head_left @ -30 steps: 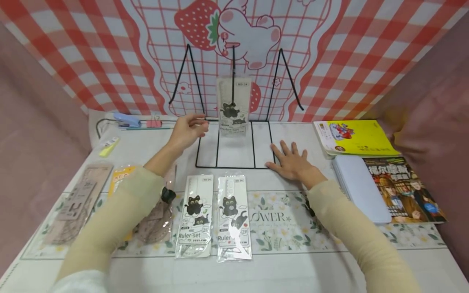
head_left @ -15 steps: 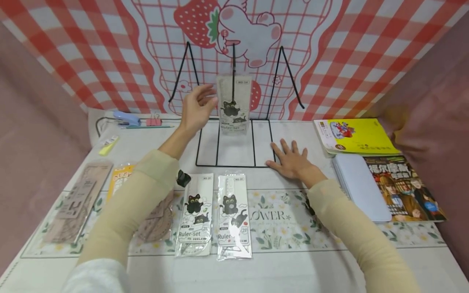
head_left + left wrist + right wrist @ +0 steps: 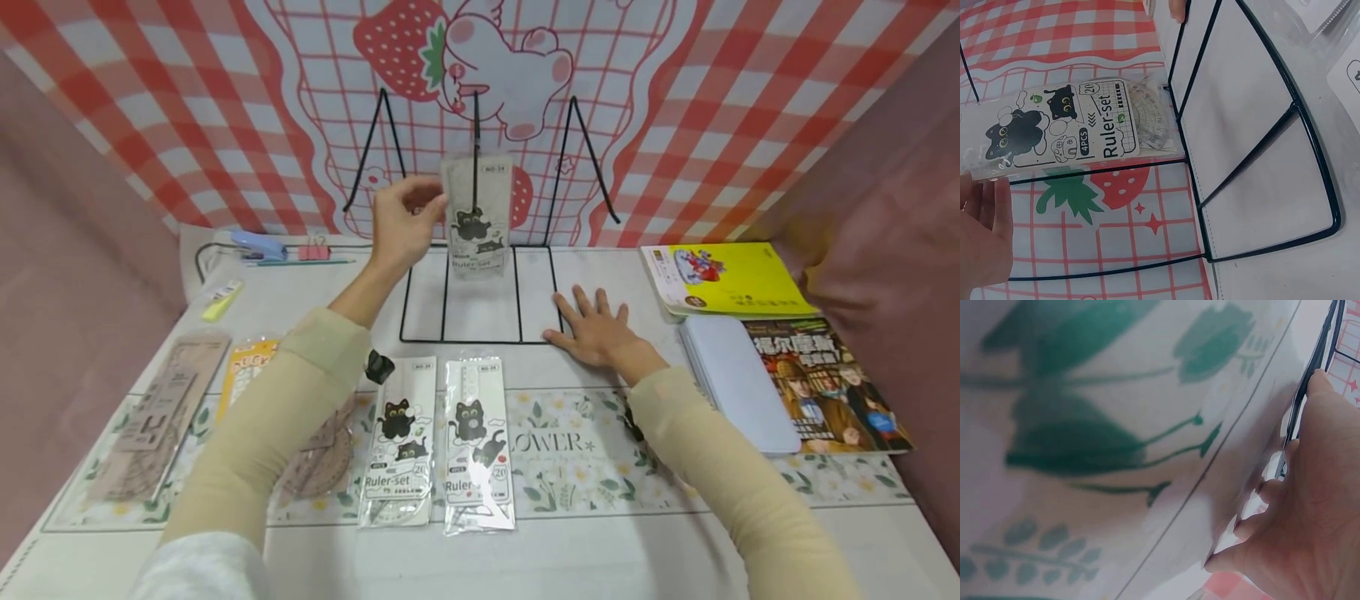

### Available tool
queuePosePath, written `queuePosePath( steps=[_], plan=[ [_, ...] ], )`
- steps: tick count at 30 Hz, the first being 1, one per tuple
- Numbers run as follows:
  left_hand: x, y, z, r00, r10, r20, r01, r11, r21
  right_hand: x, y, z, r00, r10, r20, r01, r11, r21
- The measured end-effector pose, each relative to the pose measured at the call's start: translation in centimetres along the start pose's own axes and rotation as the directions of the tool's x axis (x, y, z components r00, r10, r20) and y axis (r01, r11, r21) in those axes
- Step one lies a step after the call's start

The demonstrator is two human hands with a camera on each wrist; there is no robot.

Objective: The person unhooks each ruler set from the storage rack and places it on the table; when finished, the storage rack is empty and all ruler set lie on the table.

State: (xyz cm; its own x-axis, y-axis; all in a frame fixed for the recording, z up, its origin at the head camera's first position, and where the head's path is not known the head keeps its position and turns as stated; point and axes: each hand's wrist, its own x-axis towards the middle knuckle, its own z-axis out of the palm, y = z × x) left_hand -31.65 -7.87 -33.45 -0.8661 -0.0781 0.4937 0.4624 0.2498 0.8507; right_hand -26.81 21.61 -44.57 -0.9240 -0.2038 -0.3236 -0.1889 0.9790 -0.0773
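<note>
A clear-packed ruler set (image 3: 480,221) with black cats on its card hangs from the middle hook of a black wire rack (image 3: 461,342). My left hand (image 3: 405,218) pinches its left edge between thumb and fingers; the left wrist view shows the fingertips at the edge of the ruler set (image 3: 1054,128). My right hand (image 3: 596,333) rests palm down with fingers spread on the table, thumb and forefinger over the right side of the rack's base. In the right wrist view the right hand (image 3: 1316,506) lies beside the black wire.
Two more cat ruler sets (image 3: 397,442) lie in front of the rack. Brownish ruler packs (image 3: 161,417) and an orange pack (image 3: 247,362) lie left. A blue stapler (image 3: 258,244) and pink binder clip (image 3: 313,250) sit behind. Books (image 3: 735,279) and a pale case (image 3: 738,383) lie right.
My left hand has risen from beside the rack's base to the left edge of the hanging ruler set and its fingers have closed on it. The right hand has stayed in place.
</note>
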Motion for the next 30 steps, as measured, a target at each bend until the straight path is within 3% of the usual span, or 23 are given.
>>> queuePosePath(
  steps=[7, 14, 19, 30],
  plan=[
    [-0.6, 0.5, -0.4, 0.998, -0.062, 0.016, 0.062, 0.998, 0.034, 0.2, 0.0, 0.2, 1.000, 0.003, 0.000, -0.003, 1.000, -0.007],
    [-1.4, 1.3, -1.4, 0.997, -0.061, 0.046, 0.058, 0.995, 0.079, 0.2, 0.0, 0.2, 1.000, 0.000, -0.004, 0.000, 1.000, -0.006],
    [-2.7, 1.9, -1.9, 0.993, -0.099, 0.070, 0.094, 0.994, 0.063, 0.1, 0.0, 0.2, 1.000, 0.000, -0.004, 0.000, 1.000, -0.004],
    [-5.7, 3.6, -2.6, 0.990, -0.053, 0.129, 0.051, 0.999, 0.018, 0.1, 0.0, 0.3, 1.000, -0.003, -0.001, 0.003, 1.000, -0.008]
  ],
)
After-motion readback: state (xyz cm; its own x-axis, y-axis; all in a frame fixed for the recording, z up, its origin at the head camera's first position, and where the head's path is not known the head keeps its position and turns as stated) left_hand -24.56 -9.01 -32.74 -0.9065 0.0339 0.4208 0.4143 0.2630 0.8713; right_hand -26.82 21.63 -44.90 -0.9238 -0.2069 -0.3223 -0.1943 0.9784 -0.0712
